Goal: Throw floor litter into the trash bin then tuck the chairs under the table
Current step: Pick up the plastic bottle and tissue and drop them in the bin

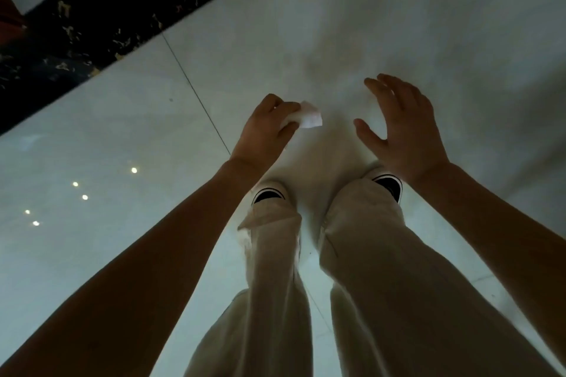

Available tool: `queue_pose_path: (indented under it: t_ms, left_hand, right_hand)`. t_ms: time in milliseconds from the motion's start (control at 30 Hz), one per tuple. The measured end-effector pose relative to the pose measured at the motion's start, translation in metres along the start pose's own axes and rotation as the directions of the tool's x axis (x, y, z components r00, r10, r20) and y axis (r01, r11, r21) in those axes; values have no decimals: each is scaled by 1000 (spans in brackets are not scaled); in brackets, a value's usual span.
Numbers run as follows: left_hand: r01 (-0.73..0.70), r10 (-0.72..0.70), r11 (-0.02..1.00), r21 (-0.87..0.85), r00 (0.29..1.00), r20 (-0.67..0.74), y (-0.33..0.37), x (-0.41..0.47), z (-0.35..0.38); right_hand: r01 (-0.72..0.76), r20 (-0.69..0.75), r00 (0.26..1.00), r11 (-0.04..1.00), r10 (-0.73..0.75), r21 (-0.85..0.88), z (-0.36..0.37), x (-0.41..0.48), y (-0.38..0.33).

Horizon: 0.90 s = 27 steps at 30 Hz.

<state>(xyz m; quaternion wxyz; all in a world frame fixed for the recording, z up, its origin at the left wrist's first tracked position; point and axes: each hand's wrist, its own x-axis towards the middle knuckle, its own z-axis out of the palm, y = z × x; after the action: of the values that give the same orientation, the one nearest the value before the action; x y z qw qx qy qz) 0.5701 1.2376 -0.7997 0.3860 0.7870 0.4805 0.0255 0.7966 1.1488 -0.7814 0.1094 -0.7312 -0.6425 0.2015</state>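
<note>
I look straight down at a pale glossy tile floor point(122, 131). My left hand point(266, 128) holds a crumpled white piece of paper point(309, 116) between fingers and thumb, above the floor in front of my feet. My right hand point(401, 131) hovers beside it with fingers spread and relaxed, holding nothing. No trash bin, chair or table is in view.
My legs in light trousers and two white-and-black shoes point(269, 193) stand below the hands. A dark marbled floor band point(107, 9) runs diagonally across the upper left. A reddish object point(7, 15) shows at the left edge. Ceiling lights reflect in the tiles at left.
</note>
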Motion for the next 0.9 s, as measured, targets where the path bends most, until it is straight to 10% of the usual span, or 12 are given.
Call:
queue_pose_path:
  t_ms: [500, 900]
  left_hand:
    - [-374, 370, 921, 112, 927, 54, 263, 26, -256]
    - [-448, 416, 889, 90, 875, 248, 378, 172, -189]
  right_hand:
    - [-384, -326, 863, 920, 386, 72, -313, -4, -76]
    - [-727, -338, 540, 630, 771, 275, -335, -15, 56]
